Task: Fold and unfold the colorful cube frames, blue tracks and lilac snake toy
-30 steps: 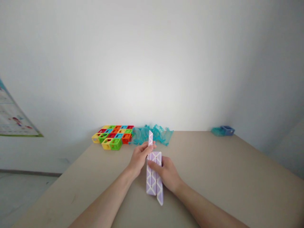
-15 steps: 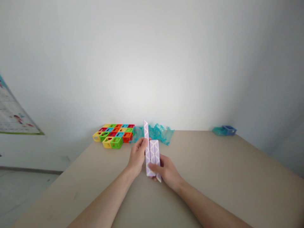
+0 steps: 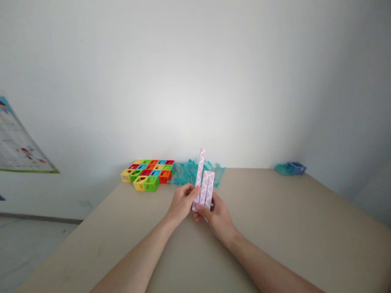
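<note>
The person's bare left forearm (image 3: 140, 254) and right forearm (image 3: 265, 260) slant inward, bringing the hands close together. I see the left hand (image 3: 181, 203) gripping, fingers curled, thumb forward; the right hand (image 3: 220, 219), slightly nearer the body, grips too, its thumb pointing leftward.

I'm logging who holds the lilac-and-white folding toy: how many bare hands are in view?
2: the left hand holds the lilac-and-white folding toy at its left edge; the right hand grips its lower right side. Some fingers are hidden.
</note>
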`<state>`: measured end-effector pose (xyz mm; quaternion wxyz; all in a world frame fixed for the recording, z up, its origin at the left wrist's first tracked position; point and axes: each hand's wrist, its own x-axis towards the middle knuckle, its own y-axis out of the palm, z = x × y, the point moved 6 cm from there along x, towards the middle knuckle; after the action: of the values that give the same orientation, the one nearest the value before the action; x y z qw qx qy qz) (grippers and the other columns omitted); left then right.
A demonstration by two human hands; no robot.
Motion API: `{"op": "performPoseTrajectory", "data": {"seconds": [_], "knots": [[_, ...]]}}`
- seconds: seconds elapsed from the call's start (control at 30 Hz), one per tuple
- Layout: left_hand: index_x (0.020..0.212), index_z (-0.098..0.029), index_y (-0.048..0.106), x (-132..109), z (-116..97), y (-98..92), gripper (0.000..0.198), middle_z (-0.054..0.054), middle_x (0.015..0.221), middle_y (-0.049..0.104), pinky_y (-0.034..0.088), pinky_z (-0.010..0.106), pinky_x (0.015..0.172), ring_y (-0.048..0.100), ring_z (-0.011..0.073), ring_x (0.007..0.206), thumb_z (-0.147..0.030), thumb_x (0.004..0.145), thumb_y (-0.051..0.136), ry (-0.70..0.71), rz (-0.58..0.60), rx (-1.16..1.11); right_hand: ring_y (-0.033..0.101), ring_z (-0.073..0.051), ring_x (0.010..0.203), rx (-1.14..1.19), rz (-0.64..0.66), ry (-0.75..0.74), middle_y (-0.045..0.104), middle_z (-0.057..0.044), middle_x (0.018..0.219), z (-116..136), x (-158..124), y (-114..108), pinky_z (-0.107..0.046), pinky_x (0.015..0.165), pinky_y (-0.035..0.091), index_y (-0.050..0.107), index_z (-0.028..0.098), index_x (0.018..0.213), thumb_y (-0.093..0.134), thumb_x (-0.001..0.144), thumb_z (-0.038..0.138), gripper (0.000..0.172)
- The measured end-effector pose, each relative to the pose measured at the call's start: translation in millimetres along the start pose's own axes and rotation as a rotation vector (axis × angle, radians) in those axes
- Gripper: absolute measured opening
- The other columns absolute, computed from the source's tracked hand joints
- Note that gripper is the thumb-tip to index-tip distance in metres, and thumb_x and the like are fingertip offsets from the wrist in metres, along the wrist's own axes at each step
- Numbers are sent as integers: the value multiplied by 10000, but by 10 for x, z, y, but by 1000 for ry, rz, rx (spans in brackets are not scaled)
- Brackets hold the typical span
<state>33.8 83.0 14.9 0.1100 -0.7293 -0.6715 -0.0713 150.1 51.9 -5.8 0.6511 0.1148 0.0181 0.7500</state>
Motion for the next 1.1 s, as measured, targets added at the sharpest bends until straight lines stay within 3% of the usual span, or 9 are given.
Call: {"op": "performPoseTrajectory", "data": {"seconds": [0.13, 0.33, 0.4, 0.53, 0.63, 0.83, 1.03, 1.1], "knots": [[629, -170, 538, 15, 80, 4, 401, -37, 495, 487, 292, 220, 394, 416, 99, 403, -542, 749, 625, -68, 0, -80, 585, -148, 579, -104, 3, -103, 640, -17, 752, 28, -17, 12, -295, 568, 507, 530, 156, 1034, 678, 758, 303, 346], [551, -173, 451, 0, 12, -60, 422, -63, 470, 392, 258, 196, 397, 363, 74, 427, -494, 733, 657, -1, -156, -26, 597, -162, 703, -204, -3, -230, 662, -46, 878, 81, -44, -3, -283, 625, 506, 551, 172, 1110, 680, 753, 247, 387], [582, -167, 479, -9, -22, -46, 401, -60, 489, 415, 275, 195, 409, 378, 74, 440, -490, 747, 649, 35, -130, -42, 586, -151, 623, -143, 4, -175, 656, -31, 802, 73, -26, -8, -289, 579, 508, 550, 166, 1074, 691, 749, 285, 374], [700, -160, 537, -20, -18, 44, 371, -42, 554, 506, 316, 206, 414, 427, 83, 438, -513, 765, 630, 17, 31, -127, 580, -152, 523, 46, 36, -17, 642, -22, 713, 27, 8, -8, -319, 517, 521, 543, 149, 948, 717, 713, 369, 366], [734, -153, 551, -19, -1, 69, 375, -33, 567, 524, 319, 212, 400, 442, 88, 426, -520, 774, 620, -1, 74, -117, 564, -145, 498, 68, 46, -3, 632, -18, 695, 17, 10, -13, -310, 488, 508, 537, 146, 939, 705, 720, 375, 359], [691, -159, 560, 7, 15, 38, 356, -45, 501, 492, 322, 206, 368, 426, 86, 388, -500, 778, 614, -10, 18, -99, 560, -145, 593, -183, 2, -196, 616, -18, 774, 66, -33, -41, -290, 561, 481, 504, 159, 1078, 637, 813, 320, 337], [612, -171, 547, 7, 122, -61, 308, -68, 406, 443, 240, 197, 320, 367, 75, 301, -429, 711, 682, -112, -177, -33, 536, -197, 807, -656, 28, -586, 555, -53, 878, 327, -140, 9, -323, 709, 448, 542, 191, 932, 590, 817, 163, 127], [600, -172, 542, 21, 129, -66, 344, -58, 411, 454, 267, 203, 334, 411, 90, 321, -466, 707, 684, -111, -194, -55, 532, -195, 830, -703, 60, -664, 536, -55, 898, 388, -158, 25, -319, 724, 446, 559, 200, 964, 543, 825, 100, 173]]}}
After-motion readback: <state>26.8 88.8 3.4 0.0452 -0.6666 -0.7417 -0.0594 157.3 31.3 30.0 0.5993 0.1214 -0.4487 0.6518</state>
